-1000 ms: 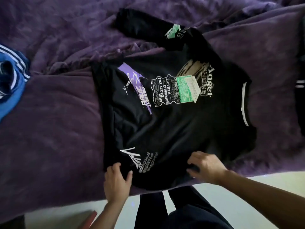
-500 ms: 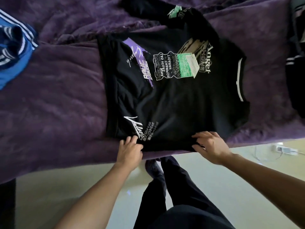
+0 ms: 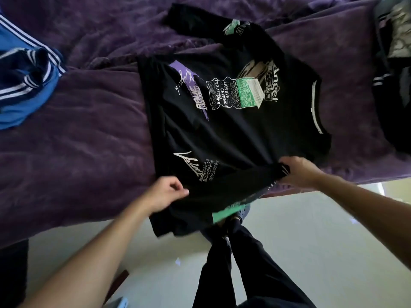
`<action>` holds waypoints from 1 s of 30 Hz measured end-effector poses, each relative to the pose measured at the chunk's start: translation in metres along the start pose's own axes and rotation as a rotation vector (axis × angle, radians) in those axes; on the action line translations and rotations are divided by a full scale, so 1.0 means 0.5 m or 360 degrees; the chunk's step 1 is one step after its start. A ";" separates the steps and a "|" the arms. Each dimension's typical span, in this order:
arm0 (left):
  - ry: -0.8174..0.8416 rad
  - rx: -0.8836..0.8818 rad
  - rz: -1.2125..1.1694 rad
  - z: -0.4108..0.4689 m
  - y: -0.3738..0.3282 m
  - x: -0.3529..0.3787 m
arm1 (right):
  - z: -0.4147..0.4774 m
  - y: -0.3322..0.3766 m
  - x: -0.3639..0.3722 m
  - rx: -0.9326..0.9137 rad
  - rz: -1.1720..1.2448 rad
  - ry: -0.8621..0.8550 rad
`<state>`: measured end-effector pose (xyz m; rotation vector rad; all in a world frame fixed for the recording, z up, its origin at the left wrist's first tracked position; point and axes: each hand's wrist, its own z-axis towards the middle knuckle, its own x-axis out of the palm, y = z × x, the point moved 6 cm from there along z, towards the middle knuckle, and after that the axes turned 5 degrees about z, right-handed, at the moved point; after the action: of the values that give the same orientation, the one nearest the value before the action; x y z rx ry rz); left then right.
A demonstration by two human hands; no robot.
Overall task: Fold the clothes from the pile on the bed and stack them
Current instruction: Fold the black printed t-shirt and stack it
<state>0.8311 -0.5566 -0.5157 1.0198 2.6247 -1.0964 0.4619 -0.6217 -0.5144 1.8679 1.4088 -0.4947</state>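
**Squarely on the bed: both hands hold the black shirt's near sleeve**

The black shirt (image 3: pixel 233 134) lies spread front-up on the purple blanket (image 3: pixel 89 141), its printed patches in white, green and violet showing and its white-trimmed collar (image 3: pixel 315 107) turned to the shirt's right end. At the shirt's near edge the left hand (image 3: pixel 165 193) has its fingers curled into the cloth of the near sleeve (image 3: pixel 222 196), pinching it just below the shirt's white signature print. The right hand (image 3: pixel 299 172) grips the same sleeve at the shirt's near right corner, thumb and fingers closed on a bunched fold. Between the two hands the sleeve is raised off the blanket, and its loose end (with a green print on it) hangs down past the shirt's near edge. The far sleeve (image 3: pixel 200 21) lies stretched out beyond the shirt's far edge.

Left of the shirt, well apart from it, a blue garment with white stripes (image 3: pixel 26 85) sits crumpled on the blanket. Right of the shirt, past the collar, lies a heap of dark clothes (image 3: pixel 395 96); how many pieces are in it cannot be told. Below the shirt's near edge show a pale floor (image 3: pixel 311 241) and the person's dark trousers (image 3: pixel 233 263).
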 end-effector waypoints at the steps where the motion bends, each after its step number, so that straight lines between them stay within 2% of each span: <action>1: -0.0005 0.0020 0.0009 0.025 -0.016 -0.028 | 0.023 -0.005 -0.013 0.0017 0.0074 0.0023; 3: -0.0189 0.0094 0.0116 0.093 -0.052 -0.095 | 0.076 -0.008 -0.031 0.0032 0.0230 0.0045; 5: -0.0561 0.0088 0.0431 0.163 -0.074 -0.156 | 0.127 -0.017 -0.047 0.0055 0.0340 -0.0066; 8: -0.1184 -0.0065 0.0729 0.178 -0.070 -0.192 | 0.129 -0.027 -0.077 0.0053 0.0109 -0.0566; 9: -0.1323 0.0042 0.0769 0.167 -0.069 -0.175 | 0.110 -0.019 -0.077 -0.0058 -0.0001 -0.0782; 10: -0.1355 0.0215 0.0856 0.158 -0.064 -0.141 | 0.086 -0.009 -0.062 -0.0225 -0.0068 -0.0942; 11: -0.1279 0.0381 0.0992 0.149 -0.053 -0.094 | 0.062 0.002 -0.036 -0.0400 -0.0105 -0.1007; 12: -0.1118 0.0450 0.1154 0.143 -0.033 -0.043 | 0.043 0.010 0.001 -0.0525 -0.0143 -0.0956; 13: -0.0930 0.0429 0.1334 0.144 -0.006 0.004 | 0.038 0.010 0.044 -0.0581 -0.0204 -0.0811; 15: -0.0689 0.0265 0.1626 0.156 0.047 0.057 | 0.056 -0.012 0.116 -0.0460 -0.0371 -0.0502; 16: -0.0700 0.0196 0.1670 0.164 0.061 0.062 | 0.072 -0.024 0.131 -0.0364 -0.0413 -0.0455; 18: -0.0823 0.0113 0.1687 0.180 0.065 0.053 | 0.108 -0.036 0.127 -0.0248 -0.0456 -0.0555; 20: -0.0920 0.0077 0.1718 0.196 0.055 0.034 | 0.138 -0.034 0.105 -0.0257 -0.0520 -0.0668; 25: -0.1037 0.0355 0.1656 0.154 0.024 -0.011 | 0.097 -0.059 0.024 -0.0508 -0.0338 -0.1019; 27: -0.0959 0.0444 0.1623 0.108 0.042 0.002 | 0.062 -0.078 0.032 -0.0612 -0.0366 -0.0921; 30: -0.0759 0.0438 0.1614 0.058 0.077 0.048 | 0.032 -0.106 0.090 -0.0545 -0.0347 -0.0584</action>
<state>0.8329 -0.5433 -0.5679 1.5971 1.2913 -1.1861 0.4287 -0.5974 -0.5727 1.2852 1.3523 -0.6235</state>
